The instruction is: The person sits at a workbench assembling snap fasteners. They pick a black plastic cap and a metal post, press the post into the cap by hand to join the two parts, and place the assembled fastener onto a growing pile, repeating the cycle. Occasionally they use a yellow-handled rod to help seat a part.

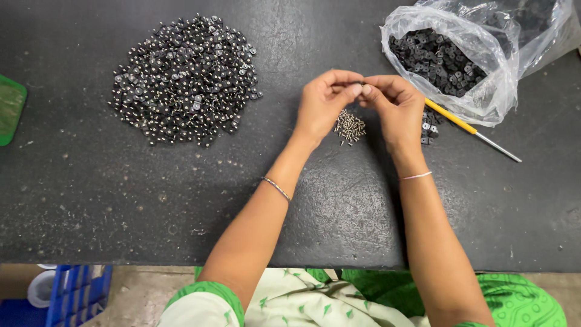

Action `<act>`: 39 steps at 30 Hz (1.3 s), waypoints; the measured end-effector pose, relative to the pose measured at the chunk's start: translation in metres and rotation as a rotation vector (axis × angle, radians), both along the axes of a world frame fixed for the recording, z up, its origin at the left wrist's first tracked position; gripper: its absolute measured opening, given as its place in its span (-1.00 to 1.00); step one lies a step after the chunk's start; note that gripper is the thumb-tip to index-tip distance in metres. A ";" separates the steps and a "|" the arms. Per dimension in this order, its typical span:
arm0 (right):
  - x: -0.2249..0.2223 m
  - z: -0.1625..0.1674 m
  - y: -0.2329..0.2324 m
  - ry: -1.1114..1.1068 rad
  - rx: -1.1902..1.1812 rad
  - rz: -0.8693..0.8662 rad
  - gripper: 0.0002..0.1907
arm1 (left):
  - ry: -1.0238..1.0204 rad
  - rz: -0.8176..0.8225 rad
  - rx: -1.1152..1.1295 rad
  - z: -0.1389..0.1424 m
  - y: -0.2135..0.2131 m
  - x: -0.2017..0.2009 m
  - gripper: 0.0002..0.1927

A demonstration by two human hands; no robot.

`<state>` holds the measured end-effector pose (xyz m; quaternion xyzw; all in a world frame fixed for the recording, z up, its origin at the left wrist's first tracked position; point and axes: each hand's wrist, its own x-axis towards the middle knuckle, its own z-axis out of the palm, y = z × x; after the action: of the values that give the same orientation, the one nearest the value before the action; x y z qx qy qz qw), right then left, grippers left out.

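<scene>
Clear plastic bag holding black parts, left hand, right hand pinching 1 tiny piece

A dark, speckled worktable fills the view, with beige floor and a blue crate below its edge.

Even, bright overhead light fell on the dark speckled rubber tabletop, with only faint, soft shadows beneath the forearms. On it, the crinkled clear plastic bag threw white glare. Focus was sharp throughout, with mild bending toward the tabletop's edges
</scene>
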<state>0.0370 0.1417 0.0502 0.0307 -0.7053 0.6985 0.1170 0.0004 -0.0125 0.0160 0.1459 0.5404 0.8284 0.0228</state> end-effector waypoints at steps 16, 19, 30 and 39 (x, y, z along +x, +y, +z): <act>0.028 0.025 -0.044 0.360 1.102 0.039 -0.85 | -0.016 0.220 0.038 -0.012 -0.029 -0.024 -0.72; 0.026 0.024 -0.044 0.378 1.140 0.024 -0.87 | -0.019 0.207 0.020 -0.013 -0.024 -0.023 -0.73; 0.010 0.013 -0.007 0.040 0.420 -0.159 -0.83 | -0.123 0.101 -0.069 -0.014 -0.009 -0.014 -0.80; 0.003 0.000 -0.003 -0.008 0.304 -0.167 -0.87 | -0.099 0.033 -0.145 -0.009 -0.004 -0.008 -0.83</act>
<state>0.0405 0.1387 0.0502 -0.0131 -0.8035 0.5716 0.1659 -0.0074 -0.0165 0.0069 0.0938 0.5994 0.7936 0.0460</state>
